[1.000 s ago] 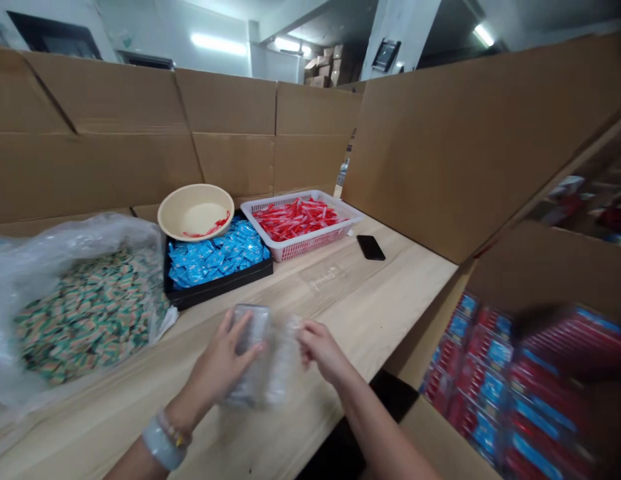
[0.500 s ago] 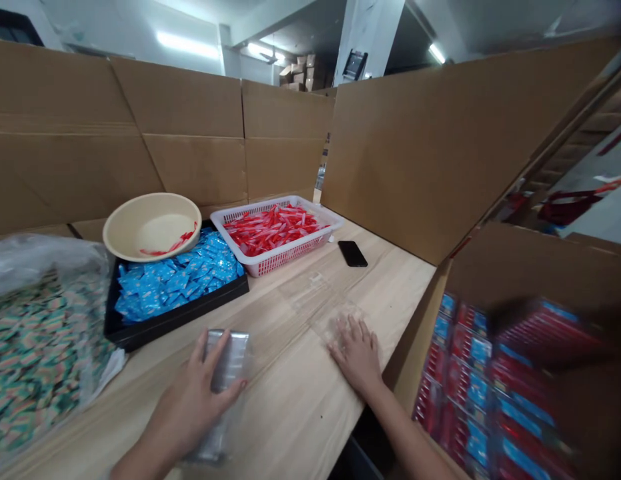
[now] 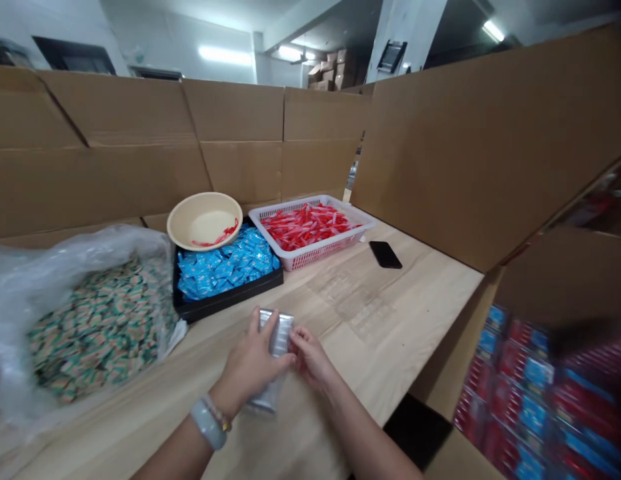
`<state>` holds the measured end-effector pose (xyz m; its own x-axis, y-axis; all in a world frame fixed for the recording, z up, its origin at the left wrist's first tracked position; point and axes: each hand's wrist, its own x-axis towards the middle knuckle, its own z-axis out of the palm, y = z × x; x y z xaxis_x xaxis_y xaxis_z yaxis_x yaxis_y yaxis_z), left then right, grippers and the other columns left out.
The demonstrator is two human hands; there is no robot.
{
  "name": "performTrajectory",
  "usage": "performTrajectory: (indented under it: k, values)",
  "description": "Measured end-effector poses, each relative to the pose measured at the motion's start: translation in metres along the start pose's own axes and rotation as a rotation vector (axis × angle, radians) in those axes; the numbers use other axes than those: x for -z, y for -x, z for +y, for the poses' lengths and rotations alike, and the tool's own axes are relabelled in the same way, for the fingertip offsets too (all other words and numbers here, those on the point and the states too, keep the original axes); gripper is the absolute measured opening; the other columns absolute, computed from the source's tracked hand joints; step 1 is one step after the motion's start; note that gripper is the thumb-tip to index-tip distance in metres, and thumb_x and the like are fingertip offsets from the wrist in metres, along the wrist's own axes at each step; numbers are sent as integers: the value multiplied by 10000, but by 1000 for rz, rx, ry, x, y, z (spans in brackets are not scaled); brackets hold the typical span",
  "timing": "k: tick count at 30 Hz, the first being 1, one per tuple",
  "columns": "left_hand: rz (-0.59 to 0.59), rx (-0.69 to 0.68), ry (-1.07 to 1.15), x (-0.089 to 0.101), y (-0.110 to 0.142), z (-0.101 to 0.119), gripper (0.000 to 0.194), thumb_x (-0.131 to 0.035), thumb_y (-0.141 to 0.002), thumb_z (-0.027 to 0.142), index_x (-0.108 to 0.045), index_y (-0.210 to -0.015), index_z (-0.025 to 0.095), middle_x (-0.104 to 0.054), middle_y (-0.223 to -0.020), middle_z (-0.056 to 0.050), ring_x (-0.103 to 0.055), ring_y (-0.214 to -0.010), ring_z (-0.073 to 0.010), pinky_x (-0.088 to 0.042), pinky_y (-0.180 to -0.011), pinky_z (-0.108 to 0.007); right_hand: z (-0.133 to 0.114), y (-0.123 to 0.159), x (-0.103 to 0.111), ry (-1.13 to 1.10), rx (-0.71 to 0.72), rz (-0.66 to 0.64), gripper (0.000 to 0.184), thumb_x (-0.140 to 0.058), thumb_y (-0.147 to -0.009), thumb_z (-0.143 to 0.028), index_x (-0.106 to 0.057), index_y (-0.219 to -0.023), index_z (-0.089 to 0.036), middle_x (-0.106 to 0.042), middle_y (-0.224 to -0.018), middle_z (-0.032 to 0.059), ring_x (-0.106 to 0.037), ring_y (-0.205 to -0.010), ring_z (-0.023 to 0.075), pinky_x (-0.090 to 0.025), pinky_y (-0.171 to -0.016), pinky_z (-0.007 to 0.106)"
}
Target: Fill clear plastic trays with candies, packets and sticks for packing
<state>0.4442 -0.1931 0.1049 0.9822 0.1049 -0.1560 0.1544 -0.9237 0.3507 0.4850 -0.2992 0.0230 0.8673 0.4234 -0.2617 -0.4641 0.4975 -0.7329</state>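
Note:
A stack of clear, ribbed plastic trays lies on the wooden table in front of me. My left hand rests over it, fingers spread and thumb out across its right side. A pale bangle and a beaded bracelet circle that wrist. At the stack's upper right edge, my right hand has its thumb and fingertips pinched together; the stack's edge seems to be between them. Farther right, thin clear plastic trays lie flat on the tabletop, almost see-through.
A plastic bag of small striped pieces lies left. Behind are a black tray of blue packets, a cream bowl and a white basket of red-and-white pieces. A phone lies right. A carton holds red-and-blue packs; cardboard walls the table.
My right hand has left the flat clear trays and come over to the edge of the stack, pinching there. My left hand stays on the stack. The view has swung left.

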Motion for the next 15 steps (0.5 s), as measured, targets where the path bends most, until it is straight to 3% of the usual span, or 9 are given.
performTrajectory:
  k: [4,9,15]
  values:
    - [-16,26,4,3,2,0,788,-553,-631,504,-207,-1316,327,-40,-1432,-76,-437,-1110,-303,-367,-841,-345,-8,2,5,-65,39,-28,305,-640,-632,-423,-452,-663,-185,-466,-523,-70,-410,-425,55,-317,-409,169]
    - [2,5,17,3,4,-1,789,-547,-626,518,-214,-1314,322,-46,-1429,-98,-449,-1095,-323,-365,-834,-368,-11,7,3,-10,93,-40,294,-647,-609,-382,-432,-638,-184,-447,-502,-81,-400,-416,45,-321,-401,156]
    - [10,-9,42,0,4,1,818,-569,-604,525,-229,-1313,302,-41,-1425,-123,-419,-1123,-334,-356,-853,-380,-37,5,-14,438,5,-16,152,-569,-578,-225,-440,-526,-163,-440,-362,-70,-399,-272,79,-314,-285,179]
